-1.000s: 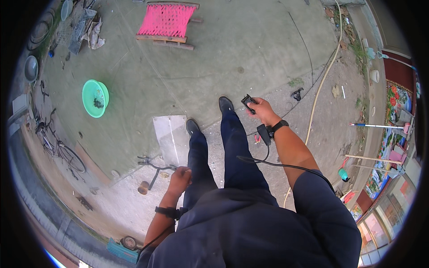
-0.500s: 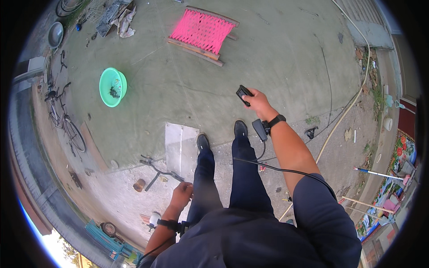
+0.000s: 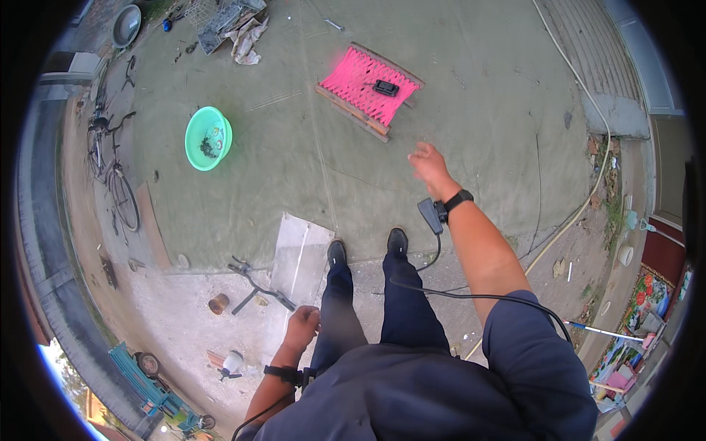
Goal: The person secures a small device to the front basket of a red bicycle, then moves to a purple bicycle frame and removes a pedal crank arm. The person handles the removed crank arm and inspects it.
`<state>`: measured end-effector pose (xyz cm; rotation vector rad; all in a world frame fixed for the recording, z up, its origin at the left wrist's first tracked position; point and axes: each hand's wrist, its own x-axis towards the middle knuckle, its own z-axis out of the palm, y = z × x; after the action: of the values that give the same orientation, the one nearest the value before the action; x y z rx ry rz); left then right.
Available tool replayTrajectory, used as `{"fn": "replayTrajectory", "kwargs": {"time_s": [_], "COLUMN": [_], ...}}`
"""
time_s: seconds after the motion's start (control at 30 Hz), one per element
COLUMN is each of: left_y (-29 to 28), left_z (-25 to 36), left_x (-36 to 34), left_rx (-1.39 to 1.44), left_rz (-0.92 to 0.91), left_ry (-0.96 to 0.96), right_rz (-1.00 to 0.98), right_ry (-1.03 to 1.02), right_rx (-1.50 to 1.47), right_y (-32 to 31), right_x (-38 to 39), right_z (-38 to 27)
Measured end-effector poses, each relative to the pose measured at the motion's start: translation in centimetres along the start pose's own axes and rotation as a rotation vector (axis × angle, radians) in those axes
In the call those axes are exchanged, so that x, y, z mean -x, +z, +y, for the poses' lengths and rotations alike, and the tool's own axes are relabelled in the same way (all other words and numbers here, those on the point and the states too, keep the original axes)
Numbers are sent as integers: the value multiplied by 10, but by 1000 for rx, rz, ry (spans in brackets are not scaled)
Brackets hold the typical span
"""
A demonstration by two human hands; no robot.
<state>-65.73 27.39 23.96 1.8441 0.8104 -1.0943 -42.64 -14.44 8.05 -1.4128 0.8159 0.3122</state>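
The right arm reaches out in front, a little bent, and goes far and a bit left. The right hand (image 3: 431, 169) hangs in the air over the green-gray floor (image 3: 272, 180), near the near right end of the pink woven stool (image 3: 349, 76) but not touching it. The hand is bare, with its back up. Its fingers are loosely bent and a bit apart, and nothing is in them. A black wristband (image 3: 459, 199) goes around the right wrist, and a small black box (image 3: 429, 216) sits at the wrist's left side. A black cable (image 3: 478, 296) runs from the box back to the upper arm.

The black block (image 3: 385, 87) lies on the right part of the stool's pink seat, past the right hand.

The left arm is bent and low. The left hand (image 3: 302, 328) is beside the left leg, with its fingers curled in. I cannot tell if they are shut tight or if something small is inside. Just past that hand is the end of a dark forked metal bar (image 3: 252, 275), near a pale flat sheet (image 3: 288, 246).
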Motion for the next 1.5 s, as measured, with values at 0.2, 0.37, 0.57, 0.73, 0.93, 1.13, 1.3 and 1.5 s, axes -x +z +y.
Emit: {"fn": "replayTrajectory", "kwargs": {"time_s": [0.2, 0.37, 0.57, 0.73, 0.93, 1.13, 1.3, 1.5], "left_y": [-6, -35, -115, -229, -328, -345, -397, -447], "left_z": [44, 159, 301, 301, 268, 193, 61, -41], "left_x": [3, -2, 29, 40, 40, -18, -63, -61], "left_rx": [35, -7, 548, 617, 949, 736, 404, 43], "left_rz": [58, 356, 340, 384, 498, 233, 172, 95], "left_ry": [88, 830, 994, 1129, 1090, 751, 196, 2], "right_rz": [-295, -545, -834, -903, -965, -1014, -991, -1086], "right_ry": [28, -257, -369, -452, -735, -685, -548, 102], "right_rx": [196, 317, -251, -158, 131, 673, 1251, 1746], "right_y": [14, 118, 280, 367, 478, 505, 426, 266], "right_x": [80, 158, 224, 237, 254, 179, 65, 96], "right_z": [-4, -89, -212, -284, -281, -220, -185, -143]}}
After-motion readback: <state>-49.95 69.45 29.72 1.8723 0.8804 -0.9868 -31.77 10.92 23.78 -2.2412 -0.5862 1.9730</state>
